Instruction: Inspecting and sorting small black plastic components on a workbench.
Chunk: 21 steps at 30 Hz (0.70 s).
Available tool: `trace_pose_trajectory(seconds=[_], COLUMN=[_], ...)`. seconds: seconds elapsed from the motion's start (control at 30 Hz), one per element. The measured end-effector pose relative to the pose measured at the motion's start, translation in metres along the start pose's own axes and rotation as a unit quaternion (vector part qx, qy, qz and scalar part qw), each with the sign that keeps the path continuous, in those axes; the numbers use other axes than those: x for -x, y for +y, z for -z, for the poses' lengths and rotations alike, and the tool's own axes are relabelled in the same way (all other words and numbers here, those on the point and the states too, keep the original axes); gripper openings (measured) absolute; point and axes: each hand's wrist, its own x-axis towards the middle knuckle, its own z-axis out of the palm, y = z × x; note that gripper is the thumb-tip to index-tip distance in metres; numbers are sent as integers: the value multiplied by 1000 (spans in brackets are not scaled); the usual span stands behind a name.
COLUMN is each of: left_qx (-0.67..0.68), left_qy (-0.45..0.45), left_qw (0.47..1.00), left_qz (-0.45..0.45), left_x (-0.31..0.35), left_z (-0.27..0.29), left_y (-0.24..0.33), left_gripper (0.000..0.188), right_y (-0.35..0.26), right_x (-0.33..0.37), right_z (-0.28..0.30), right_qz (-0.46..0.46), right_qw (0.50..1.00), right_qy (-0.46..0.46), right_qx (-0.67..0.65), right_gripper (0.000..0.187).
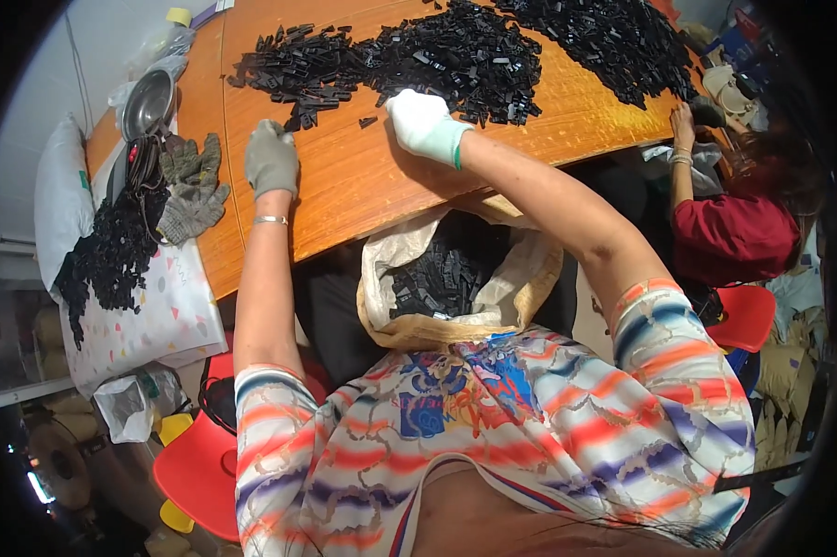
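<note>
My left hand (272,158), in a grey glove, rests closed on the wooden table just below the left end of a pile of small black plastic pieces (298,70). Its fingers are curled, and anything inside them is hidden. At the near edge of the middle pile (460,60) is my right hand (425,125), in a white glove with a mint cuff. It is closed too, its fingertips turned out of sight. One loose black piece (367,122) lies between my hands. In my lap, below the table edge, an open woven sack (377,278) holds many similar black pieces (437,278).
Another black heap (613,46) lies at the far right, beside a person in a dark red top (739,223). At left are a metal bowl (149,104), spare work gloves (194,190) and more black pieces (117,251) on a patterned sheet. Red stools (196,473) stand nearby.
</note>
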Motion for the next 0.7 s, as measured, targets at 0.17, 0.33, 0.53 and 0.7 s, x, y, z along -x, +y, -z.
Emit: trace_pose_trajectory(seconds=[0.17, 0.33, 0.53, 0.7], left_qx=[117, 492, 811, 814], left_qy=[87, -52, -186, -199], left_qw=[989, 868, 546, 539], left_qz=[-13, 53, 92, 85], left_x=[22, 53, 94, 115], left_z=[-11, -5, 17, 25], left_y=[-13, -6, 25, 34], left_gripper=[23, 25, 23, 19], right_y=[4, 7, -19, -62], right_x=[7, 17, 33, 56], right_z=[-4, 15, 40, 81], right_qz=[27, 52, 52, -57], right_qw=[1000, 998, 956, 889], right_qy=[10, -40, 8, -89], right_qx=[-7, 4, -287, -445], right_gripper=[21, 18, 18, 21])
